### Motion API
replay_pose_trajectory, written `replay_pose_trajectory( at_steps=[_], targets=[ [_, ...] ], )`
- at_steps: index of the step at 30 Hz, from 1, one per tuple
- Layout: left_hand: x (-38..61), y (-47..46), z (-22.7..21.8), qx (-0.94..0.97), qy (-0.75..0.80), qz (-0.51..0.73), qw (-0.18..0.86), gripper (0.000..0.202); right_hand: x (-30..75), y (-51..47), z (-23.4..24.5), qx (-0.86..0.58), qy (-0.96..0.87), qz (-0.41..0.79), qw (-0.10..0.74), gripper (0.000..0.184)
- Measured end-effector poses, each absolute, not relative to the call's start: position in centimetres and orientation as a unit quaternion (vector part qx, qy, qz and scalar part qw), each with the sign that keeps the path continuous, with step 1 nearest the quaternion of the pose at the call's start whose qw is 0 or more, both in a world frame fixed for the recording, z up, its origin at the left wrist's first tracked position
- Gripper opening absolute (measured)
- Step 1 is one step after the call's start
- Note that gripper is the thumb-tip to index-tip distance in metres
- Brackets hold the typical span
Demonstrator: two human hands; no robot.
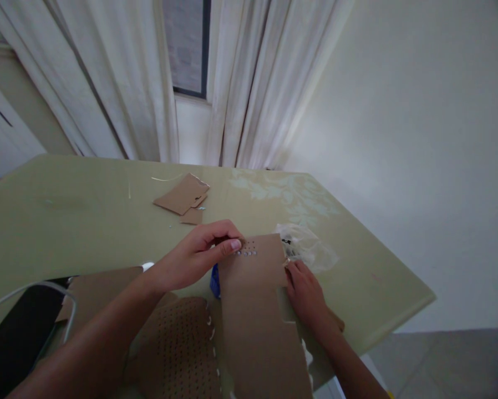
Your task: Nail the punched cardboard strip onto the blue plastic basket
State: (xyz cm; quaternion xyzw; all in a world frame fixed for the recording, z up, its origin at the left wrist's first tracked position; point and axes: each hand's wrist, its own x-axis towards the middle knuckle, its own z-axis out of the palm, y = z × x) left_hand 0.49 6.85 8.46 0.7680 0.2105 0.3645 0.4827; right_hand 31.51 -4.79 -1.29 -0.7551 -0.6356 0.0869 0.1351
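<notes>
A long brown cardboard strip [257,316] lies on the green table [86,221], with rows of small holes and a few silver studs near its far end. My left hand [194,255] is curled at that far end, fingers pressed together with the thumb against the holes. My right hand [307,293] rests on the strip's right edge, fingers bent, pinching something small that I cannot make out. A blue object [214,281] peeks out under the strip's left edge.
A clear plastic bag [311,246] lies just beyond my right hand. Cardboard scraps [184,197] sit farther back. A perforated cardboard sheet [178,349] lies near me. A dark object with a white cable [24,321] is at the left. Curtains and a wall stand behind.
</notes>
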Motion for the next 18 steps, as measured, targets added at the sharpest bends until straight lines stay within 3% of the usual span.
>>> replay_pose_trajectory(
  at_steps=[8,11,15,18],
  targets=[
    [0.0,6.4,9.1,0.746,0.241,0.401,0.474,0.031,31.9,-4.1,-0.9,-0.743,-0.629,0.121,0.193,0.024],
    [-0.4,6.6,9.4,0.747,0.249,0.407,0.463,0.031,31.5,-3.5,1.4,-0.722,-0.631,0.155,0.239,0.032],
    [-0.7,6.9,9.5,0.746,0.275,0.422,0.436,0.033,29.4,-2.8,6.6,-0.575,-0.582,0.368,0.442,0.05],
    [-1.0,7.1,9.6,0.75,0.299,0.436,0.398,0.033,26.7,-1.6,10.2,-0.452,-0.567,0.503,0.47,0.058]
  ],
)
